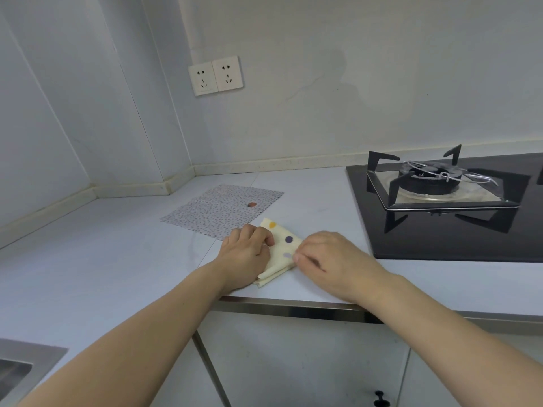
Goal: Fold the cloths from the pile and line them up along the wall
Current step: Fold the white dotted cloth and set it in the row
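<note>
A cream cloth with coloured dots [281, 250] lies folded into a small stack near the front edge of the counter. My left hand [246, 253] rests on its left side with curled fingers gripping the fabric. My right hand [329, 261] pinches the cloth's right edge between thumb and fingers. Behind them a larger speckled cloth with a red spot [217, 211] lies spread flat on the counter, toward the wall corner.
A black gas hob [446, 207] with a burner stand fills the counter's right side. A steel sink corner [20, 365] shows at the bottom left. Two wall sockets [216, 75] sit above the counter. The pale countertop [102, 259] stretches left.
</note>
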`<state>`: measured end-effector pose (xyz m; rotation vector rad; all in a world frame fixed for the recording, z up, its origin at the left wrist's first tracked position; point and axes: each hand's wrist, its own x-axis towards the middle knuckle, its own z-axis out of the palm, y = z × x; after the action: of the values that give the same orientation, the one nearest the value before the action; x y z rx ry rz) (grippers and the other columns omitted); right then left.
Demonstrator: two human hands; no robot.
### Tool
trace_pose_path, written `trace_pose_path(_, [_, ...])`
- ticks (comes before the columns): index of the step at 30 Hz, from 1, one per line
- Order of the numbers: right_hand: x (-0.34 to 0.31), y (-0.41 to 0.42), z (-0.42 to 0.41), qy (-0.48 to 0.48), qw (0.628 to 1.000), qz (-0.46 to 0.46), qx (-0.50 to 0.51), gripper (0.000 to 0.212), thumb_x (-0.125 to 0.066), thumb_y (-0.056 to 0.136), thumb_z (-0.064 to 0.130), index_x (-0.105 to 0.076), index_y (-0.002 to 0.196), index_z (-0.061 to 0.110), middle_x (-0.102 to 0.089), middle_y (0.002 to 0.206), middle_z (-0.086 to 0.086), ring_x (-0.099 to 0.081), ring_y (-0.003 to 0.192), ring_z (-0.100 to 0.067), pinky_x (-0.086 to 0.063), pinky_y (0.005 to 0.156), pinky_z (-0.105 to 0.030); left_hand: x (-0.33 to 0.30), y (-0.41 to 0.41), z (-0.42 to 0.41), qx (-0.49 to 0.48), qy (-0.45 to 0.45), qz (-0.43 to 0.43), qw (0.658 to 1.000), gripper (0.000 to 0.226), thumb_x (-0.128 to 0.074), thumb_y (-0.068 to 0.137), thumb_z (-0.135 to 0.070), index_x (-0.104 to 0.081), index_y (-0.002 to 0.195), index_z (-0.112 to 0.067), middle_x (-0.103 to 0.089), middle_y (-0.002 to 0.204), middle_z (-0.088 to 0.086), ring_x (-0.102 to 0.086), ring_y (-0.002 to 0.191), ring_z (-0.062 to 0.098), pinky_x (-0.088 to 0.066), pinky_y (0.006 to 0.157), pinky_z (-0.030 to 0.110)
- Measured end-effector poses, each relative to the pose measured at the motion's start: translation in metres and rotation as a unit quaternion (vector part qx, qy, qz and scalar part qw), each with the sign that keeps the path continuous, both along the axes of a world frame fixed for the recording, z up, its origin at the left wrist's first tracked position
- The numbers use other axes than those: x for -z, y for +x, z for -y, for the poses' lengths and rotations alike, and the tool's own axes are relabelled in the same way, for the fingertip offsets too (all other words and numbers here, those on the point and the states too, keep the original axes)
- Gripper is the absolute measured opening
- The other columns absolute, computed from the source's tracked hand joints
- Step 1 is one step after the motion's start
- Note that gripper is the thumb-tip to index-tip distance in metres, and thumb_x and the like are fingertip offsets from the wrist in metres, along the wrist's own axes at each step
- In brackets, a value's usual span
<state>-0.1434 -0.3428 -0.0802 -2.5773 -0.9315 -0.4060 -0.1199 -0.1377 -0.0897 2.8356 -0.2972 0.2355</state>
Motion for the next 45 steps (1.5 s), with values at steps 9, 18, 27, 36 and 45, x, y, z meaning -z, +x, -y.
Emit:
trace_pose_path(9, [0.000, 0.002, -0.039, -0.015, 0.987, -0.017, 0.158, 0.034, -0.044, 0.091, 0.045, -0.056, 0.107, 0.018, -0.052, 0.110, -0.001, -0.047, 0.106, -0.024, -0.036, 0.088, -0.035, -0.042, 0.020, -0.007, -0.054, -0.231, -0.186, 0.953, 0.024, -0.047, 0.094, -0.005, -0.057, 0.107, -0.023, -0.053, 0.103, -0.003, -0.051, 0.080, 0.014, -0.043, 0.068, 0.024])
trace_pose_path(18, [0.012, -0.003, -0.040, 0.015, 0.983, -0.042, 0.178, 0.070, -0.045, 0.074, 0.076, -0.049, 0.118, 0.022, -0.042, 0.113, 0.006, -0.040, 0.110, -0.020, -0.030, 0.101, -0.033, -0.068, 0.061, -0.003, -0.115, -0.173, -0.207, 0.956, 0.032, -0.053, 0.094, -0.043, -0.066, 0.087, -0.014, -0.063, 0.084, -0.004, -0.048, 0.075, 0.016, -0.034, 0.073, 0.028])
trace_pose_path(27, [0.011, -0.004, -0.040, 0.011, 0.984, -0.059, 0.170, 0.072, -0.044, 0.073, 0.077, -0.047, 0.117, 0.021, -0.040, 0.112, 0.005, -0.038, 0.109, -0.019, -0.031, 0.099, -0.034, -0.072, 0.067, 0.002, -0.154, -0.078, -0.251, 0.952, 0.045, -0.057, 0.085, -0.059, -0.058, 0.077, -0.015, -0.059, 0.074, 0.001, -0.053, 0.066, 0.020, -0.038, 0.063, 0.029])
trace_pose_path(36, [0.012, -0.004, -0.039, 0.014, 0.984, -0.068, 0.162, 0.067, -0.045, 0.075, 0.075, -0.046, 0.114, 0.021, -0.039, 0.110, 0.005, -0.036, 0.107, -0.019, -0.031, 0.098, -0.033, -0.060, 0.073, 0.005, -0.164, -0.190, -0.227, 0.941, 0.043, -0.070, 0.076, -0.054, -0.066, 0.099, -0.017, -0.066, 0.102, -0.003, -0.067, 0.089, 0.026, -0.052, 0.089, 0.036])
trace_pose_path(45, [0.016, -0.001, -0.040, 0.004, 0.984, -0.045, 0.171, 0.081, -0.022, 0.060, 0.079, -0.046, 0.112, 0.021, -0.039, 0.109, 0.006, -0.037, 0.108, -0.020, -0.026, 0.107, -0.039, -0.041, 0.054, 0.021, -0.176, -0.311, -0.190, 0.915, 0.061, -0.068, 0.074, -0.051, -0.063, 0.120, -0.011, -0.066, 0.120, 0.012, -0.065, 0.104, 0.032, -0.054, 0.090, 0.047])
